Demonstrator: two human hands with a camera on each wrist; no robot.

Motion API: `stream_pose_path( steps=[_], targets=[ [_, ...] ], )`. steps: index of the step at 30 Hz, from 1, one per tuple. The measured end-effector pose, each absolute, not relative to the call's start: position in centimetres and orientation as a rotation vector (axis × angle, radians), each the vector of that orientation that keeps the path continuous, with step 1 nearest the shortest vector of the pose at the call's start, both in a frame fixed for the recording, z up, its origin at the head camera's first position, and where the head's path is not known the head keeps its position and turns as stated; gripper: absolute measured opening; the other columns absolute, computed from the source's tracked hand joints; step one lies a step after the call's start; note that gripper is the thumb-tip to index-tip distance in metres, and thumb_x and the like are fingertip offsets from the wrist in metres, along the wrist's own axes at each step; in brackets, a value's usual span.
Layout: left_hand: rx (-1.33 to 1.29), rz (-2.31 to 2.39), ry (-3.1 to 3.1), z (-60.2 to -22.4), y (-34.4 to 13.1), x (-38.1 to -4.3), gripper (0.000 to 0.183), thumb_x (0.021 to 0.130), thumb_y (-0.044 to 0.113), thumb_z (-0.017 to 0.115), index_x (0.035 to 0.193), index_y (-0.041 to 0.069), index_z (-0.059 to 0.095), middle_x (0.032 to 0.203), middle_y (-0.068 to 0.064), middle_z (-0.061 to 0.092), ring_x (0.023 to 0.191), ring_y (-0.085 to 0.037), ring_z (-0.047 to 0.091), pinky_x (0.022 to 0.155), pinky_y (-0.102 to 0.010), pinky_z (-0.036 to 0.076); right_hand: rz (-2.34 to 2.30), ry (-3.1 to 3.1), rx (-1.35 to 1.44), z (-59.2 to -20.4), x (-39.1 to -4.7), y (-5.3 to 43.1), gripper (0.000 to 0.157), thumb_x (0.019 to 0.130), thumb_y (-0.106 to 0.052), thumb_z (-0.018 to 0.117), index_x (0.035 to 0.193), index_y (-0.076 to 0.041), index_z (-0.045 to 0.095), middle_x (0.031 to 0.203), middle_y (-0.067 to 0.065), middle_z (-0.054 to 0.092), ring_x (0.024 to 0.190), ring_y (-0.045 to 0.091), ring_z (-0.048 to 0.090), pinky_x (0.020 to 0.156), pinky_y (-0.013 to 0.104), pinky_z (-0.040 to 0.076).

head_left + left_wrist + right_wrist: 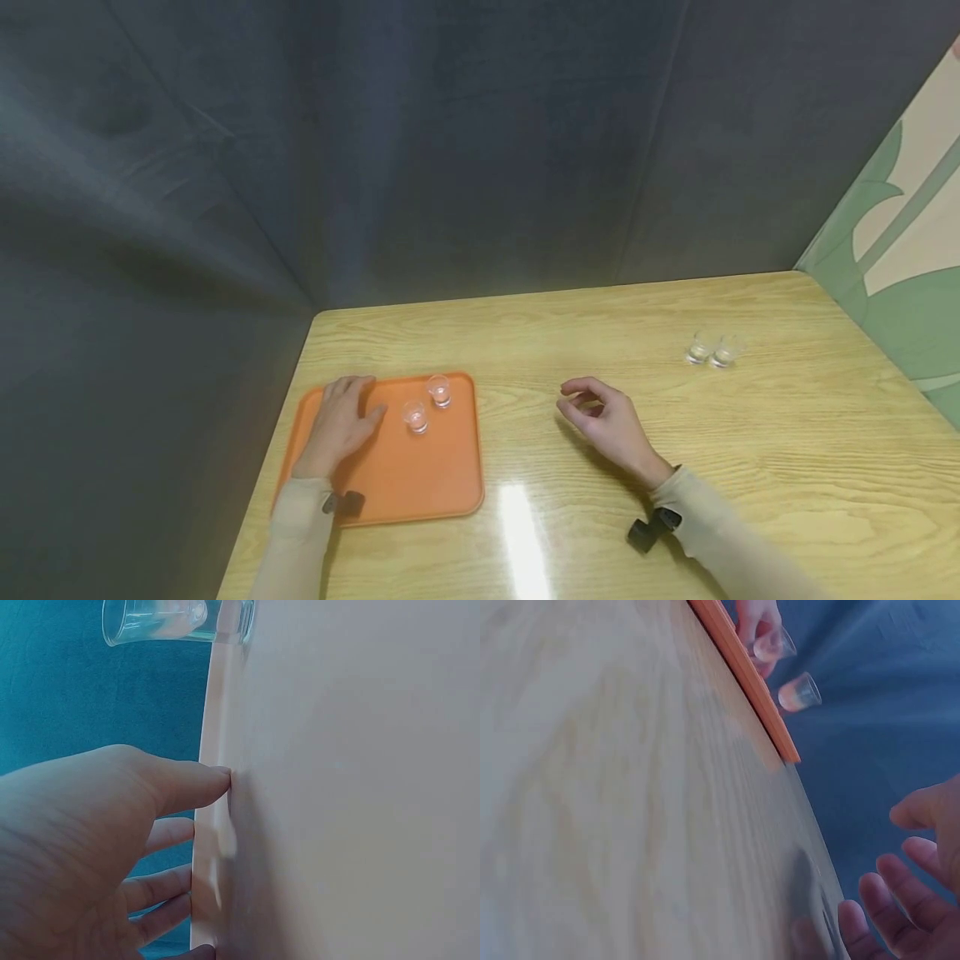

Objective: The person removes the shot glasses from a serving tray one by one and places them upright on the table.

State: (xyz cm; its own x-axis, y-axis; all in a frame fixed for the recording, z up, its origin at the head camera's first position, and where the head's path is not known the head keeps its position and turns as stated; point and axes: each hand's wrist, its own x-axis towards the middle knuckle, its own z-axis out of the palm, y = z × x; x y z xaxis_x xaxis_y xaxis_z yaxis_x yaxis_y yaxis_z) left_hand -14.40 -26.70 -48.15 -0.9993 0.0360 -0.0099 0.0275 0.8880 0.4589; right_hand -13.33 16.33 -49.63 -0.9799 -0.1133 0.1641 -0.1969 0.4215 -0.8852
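Two small clear shot glasses stand on the orange tray [408,475]: one glass [439,392] near its back right corner, the other glass [415,417] slightly nearer and to the left. My left hand [339,427] is over the tray's left part, thumb apart from the fingers, holding nothing. The left wrist view has a glass [161,621] beyond the thumb; whether the fingertips touch the tray, I cannot tell. Above the wooden table, right of the tray, my right hand [609,423] hangs with loosely bent fingers and nothing in it.
Farther back on the right, a pair of similar glasses, a left one [698,349] and a right one [724,352], stand close together on the table [795,433]. Dark cloth [480,150] borders the table's back and left; a patterned panel [915,250] stands along the right.
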Motion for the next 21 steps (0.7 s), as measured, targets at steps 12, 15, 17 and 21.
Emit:
stream_pose_path(
  steps=[12,15,17,21],
  targets=[
    [0.035,0.729,3.043,-48.1,-26.8,-14.5,0.06,0.102,0.029,0.069,0.153,0.002,0.052,0.156,-0.028,0.047,0.149,-0.047,0.035,0.121,-0.065,0.037,1.821,-2.585,0.342,-49.5,-13.0,12.9,0.025,0.098,-0.018,0.079,0.119,-0.006,0.075,0.118,0.009,0.076,0.1,0.016,0.071,0.086,0.024,0.06],
    [0.035,0.717,3.045,-48.2,-26.8,-14.5,0.06,0.102,0.029,0.069,0.153,0.002,0.052,0.156,-0.028,0.047,0.149,-0.047,0.035,0.121,-0.065,0.037,1.86,-2.586,0.352,-49.3,-12.9,11.9,0.026,0.098,-0.017,0.078,0.12,-0.004,0.075,0.117,0.011,0.076,0.098,0.016,0.071,0.086,0.023,0.059],
    [0.034,0.713,3.044,-48.2,-26.7,-14.5,0.06,0.102,0.029,0.069,0.153,0.002,0.052,0.156,-0.027,0.047,0.149,-0.047,0.035,0.121,-0.065,0.037,1.878,-2.589,0.367,-49.1,-12.8,11.4,0.026,0.098,-0.016,0.078,0.12,-0.003,0.074,0.118,0.012,0.076,0.098,0.016,0.071,0.086,0.024,0.059],
    [0.038,0.71,3.041,-48.2,-26.7,-14.5,0.06,0.103,0.03,0.068,0.153,0.002,0.051,0.156,-0.027,0.046,0.149,-0.047,0.035,0.121,-0.064,0.037,1.899,-2.598,0.409,-48.8,-12.5,10.4,0.028,0.098,-0.017,0.078,0.121,-0.002,0.074,0.119,0.013,0.076,0.099,0.019,0.071,0.085,0.024,0.058]
  ],
)
